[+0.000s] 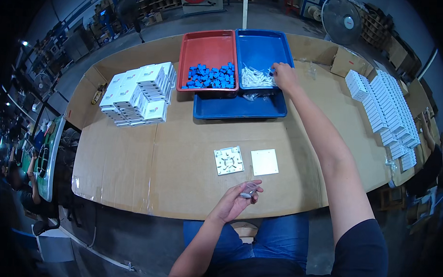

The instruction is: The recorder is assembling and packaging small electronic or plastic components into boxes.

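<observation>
My left hand (236, 201) is closed around a small clear plastic bag (249, 190) above the near edge of the table; something small and dark shows inside the bag. Stretched far forward, my right hand (284, 76) is at the right side of a blue tray (262, 43), its fingers pinched together beside a heap of slim white plastic pieces (255, 77). What those fingers hold is too small to make out. Between my arms lie an open white square box base (229, 160) with curved inner guides and, to its right, a flat white square cover (264, 162).
A red tray (207, 45) holds many blue connectors (210, 76). In front sits another blue tray (239, 109), with clear plastic bags at its back. White boxes (135, 94) are stacked at left; rows of white boxes (384, 107) stand at right. Cardboard walls (312, 48) edge the table.
</observation>
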Demonstrator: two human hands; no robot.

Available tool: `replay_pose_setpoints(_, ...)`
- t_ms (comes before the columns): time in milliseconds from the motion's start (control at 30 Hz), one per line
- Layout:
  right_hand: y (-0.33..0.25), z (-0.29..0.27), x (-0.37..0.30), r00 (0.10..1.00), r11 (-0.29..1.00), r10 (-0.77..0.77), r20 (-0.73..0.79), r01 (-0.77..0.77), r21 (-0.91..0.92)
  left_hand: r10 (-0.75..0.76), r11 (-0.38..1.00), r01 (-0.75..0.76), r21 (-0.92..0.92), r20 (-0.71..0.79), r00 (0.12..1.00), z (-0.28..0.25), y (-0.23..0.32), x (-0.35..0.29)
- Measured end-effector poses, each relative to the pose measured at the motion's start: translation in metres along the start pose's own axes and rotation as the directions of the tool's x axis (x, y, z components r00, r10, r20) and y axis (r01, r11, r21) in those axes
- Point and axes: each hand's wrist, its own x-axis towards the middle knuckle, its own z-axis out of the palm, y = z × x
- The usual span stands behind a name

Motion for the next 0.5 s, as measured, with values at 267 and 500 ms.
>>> replay_pose_setpoints(267, 0.0, 0.012, 0.017, 1.0, 0.998, -0.002, -0.002, 0.002, -0.06, -0.034, 0.999, 0.034, 0.013, -0.003, 0.999, -0.002, 0.003, 0.009)
replay_pose_setpoints(500, 0.005, -0.02, 0.016, 0.936, 0.619, 0.297, -0.188, -0.039, 0.784, -0.024, 0.99, 0.015, 0.141, 0.059, 0.998, 0.024, 0.008, 0.002)
